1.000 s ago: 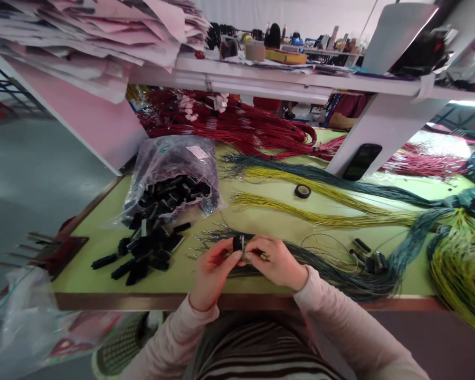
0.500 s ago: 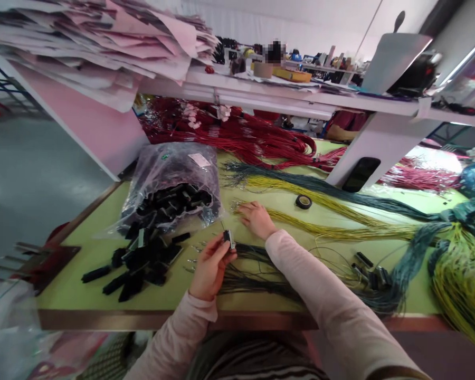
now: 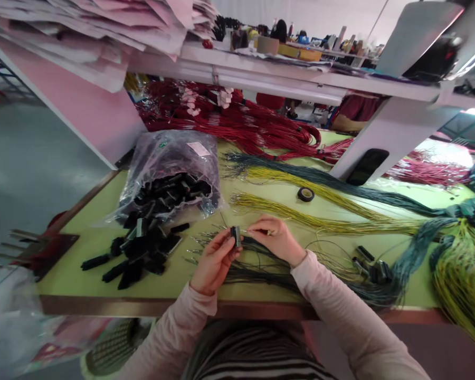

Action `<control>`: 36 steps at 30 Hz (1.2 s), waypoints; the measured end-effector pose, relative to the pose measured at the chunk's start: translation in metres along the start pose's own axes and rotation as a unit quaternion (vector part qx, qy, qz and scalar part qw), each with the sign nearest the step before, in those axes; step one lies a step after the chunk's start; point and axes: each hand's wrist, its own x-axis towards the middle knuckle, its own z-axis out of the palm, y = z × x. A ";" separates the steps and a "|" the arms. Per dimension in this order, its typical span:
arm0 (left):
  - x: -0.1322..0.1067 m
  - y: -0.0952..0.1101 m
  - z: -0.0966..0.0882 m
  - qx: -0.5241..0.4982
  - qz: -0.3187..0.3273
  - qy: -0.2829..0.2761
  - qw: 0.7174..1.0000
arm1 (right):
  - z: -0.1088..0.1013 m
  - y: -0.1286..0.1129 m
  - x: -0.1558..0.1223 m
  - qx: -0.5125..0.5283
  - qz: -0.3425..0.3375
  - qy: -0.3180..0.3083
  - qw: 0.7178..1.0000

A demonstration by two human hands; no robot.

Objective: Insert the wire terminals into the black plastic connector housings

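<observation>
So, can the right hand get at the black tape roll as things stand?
Probably yes: the black tape roll lies just beyond the right hand, with only a flat bundle of yellow wires between them.

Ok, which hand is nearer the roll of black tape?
Right: the right hand is just below the roll of black tape in the view, apart from it. The left hand is farther off to the lower left, holding a black connector.

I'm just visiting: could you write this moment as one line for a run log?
left hand: holds small black plastic connector | right hand: beside connector | below hands: dark green wire bundle
</observation>
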 end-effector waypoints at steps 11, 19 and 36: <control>-0.003 -0.003 0.004 0.036 0.006 -0.020 0.999 | -0.003 -0.005 -0.011 -0.072 -0.070 -0.003 0.995; -0.004 -0.002 0.004 0.047 -0.007 -0.008 0.999 | -0.006 -0.003 -0.015 -0.174 -0.117 -0.066 0.975; -0.003 -0.013 0.009 0.152 0.095 0.034 0.983 | 0.002 0.002 -0.015 -0.343 -0.202 -0.107 0.911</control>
